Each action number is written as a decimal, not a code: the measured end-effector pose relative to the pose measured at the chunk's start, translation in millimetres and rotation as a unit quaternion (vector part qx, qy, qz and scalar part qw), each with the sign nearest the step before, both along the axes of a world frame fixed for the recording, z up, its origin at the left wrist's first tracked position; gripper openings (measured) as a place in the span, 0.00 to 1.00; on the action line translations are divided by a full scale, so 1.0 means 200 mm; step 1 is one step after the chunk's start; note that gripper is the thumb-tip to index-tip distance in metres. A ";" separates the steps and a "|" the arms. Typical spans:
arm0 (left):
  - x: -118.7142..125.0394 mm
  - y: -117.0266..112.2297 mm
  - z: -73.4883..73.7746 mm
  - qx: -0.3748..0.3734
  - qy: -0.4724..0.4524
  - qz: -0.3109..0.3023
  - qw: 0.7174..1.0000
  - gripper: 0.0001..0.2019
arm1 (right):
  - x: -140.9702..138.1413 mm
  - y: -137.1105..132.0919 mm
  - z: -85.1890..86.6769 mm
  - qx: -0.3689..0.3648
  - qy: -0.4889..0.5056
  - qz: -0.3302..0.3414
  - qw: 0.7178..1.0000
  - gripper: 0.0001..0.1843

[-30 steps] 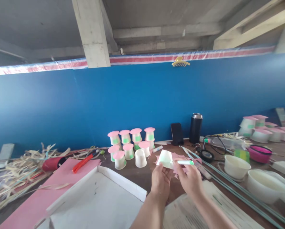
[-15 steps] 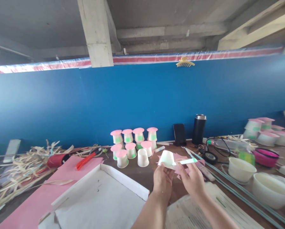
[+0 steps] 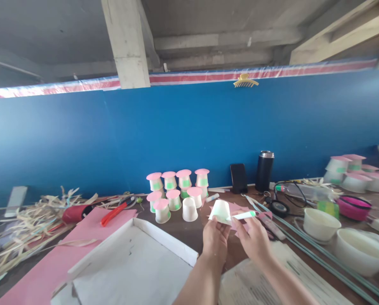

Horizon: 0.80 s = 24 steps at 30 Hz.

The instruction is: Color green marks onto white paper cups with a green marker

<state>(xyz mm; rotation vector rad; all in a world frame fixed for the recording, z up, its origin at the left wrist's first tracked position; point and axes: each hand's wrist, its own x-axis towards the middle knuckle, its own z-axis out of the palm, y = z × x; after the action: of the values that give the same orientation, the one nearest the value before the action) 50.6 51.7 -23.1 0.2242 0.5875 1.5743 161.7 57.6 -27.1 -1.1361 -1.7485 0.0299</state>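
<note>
My left hand holds a white paper cup upside down, its fingers closed around the lower edge. A green patch shows on the cup's side. In my right hand is a white marker with a green end, its other end close against the cup's lower right side. Whether the tip touches the cup, I cannot tell. Jagged pink paper lies behind both hands. To the left stands a plain upturned paper cup, beside several stacked cups topped with pink discs.
A white box lid and pink sheet lie left, near red-handled cutters. A phone and black flask stand against the blue partition. Blue-green rods, bowls and printed paper are right.
The marker and my right hand have shifted slightly left toward the cup. The cup in my left hand has moved a little left and looks more upright.
</note>
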 end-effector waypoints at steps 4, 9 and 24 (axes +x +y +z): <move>0.01 -0.01 0.01 -0.019 -0.002 -0.006 1.000 0.07 | 0.00 0.01 0.00 0.034 -0.010 -0.020 0.999 0.14; 0.01 0.00 0.00 -0.015 -0.004 0.003 1.000 0.07 | 0.01 0.00 0.02 0.014 -0.018 -0.015 1.000 0.15; 0.00 0.02 -0.03 -0.018 -0.014 0.003 1.000 0.07 | 0.01 0.00 -0.01 -0.017 -0.017 -0.013 1.000 0.15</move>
<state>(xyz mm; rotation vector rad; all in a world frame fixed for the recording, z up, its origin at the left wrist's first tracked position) 51.2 55.5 -29.0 0.1727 0.5942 1.5682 163.7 58.4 -28.7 -1.1910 -1.7678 0.0251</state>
